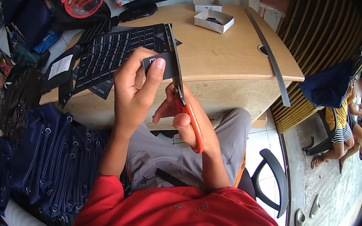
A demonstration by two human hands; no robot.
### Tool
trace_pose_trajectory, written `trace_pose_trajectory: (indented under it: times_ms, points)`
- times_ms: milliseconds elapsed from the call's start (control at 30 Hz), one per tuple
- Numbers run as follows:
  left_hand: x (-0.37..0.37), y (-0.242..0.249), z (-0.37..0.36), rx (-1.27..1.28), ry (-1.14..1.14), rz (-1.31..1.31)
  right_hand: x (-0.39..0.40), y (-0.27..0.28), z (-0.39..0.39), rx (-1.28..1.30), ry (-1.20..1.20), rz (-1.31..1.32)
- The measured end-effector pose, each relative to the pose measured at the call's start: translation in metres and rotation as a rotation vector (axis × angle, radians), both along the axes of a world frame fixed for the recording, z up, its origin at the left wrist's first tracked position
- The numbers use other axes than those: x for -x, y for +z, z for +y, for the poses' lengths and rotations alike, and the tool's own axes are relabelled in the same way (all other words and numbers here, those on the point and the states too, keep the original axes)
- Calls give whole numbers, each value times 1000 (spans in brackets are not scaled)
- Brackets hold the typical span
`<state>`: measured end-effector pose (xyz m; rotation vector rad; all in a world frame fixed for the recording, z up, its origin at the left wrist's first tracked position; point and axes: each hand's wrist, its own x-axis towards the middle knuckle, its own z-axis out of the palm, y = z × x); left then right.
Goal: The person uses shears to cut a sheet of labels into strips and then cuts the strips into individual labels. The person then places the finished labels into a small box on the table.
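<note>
Head view: we are pinching a black label (158, 61) in our left hand (136, 90), just beside the orange-handled scissors (182, 96) our right hand (184, 120) is gripping.

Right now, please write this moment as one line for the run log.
left hand: pinches black label | right hand: holds orange scissors, blades at label | label sheet on desk
</note>
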<state>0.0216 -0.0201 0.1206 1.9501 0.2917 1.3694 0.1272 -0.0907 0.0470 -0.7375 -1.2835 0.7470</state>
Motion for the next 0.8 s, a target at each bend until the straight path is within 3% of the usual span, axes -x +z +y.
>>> trace_pose_trajectory:
  times_ms: [267, 333, 800]
  points:
    - [0, 1, -4, 42, 27, 1, 0, 2, -2, 18, 0, 3]
    - [0, 0, -4, 45, 38, 8, -3, 9, -7, 146, 42, -68]
    - [-5, -7, 4, 57, 20, -60, -2, 9, -8, 143, 7, -93]
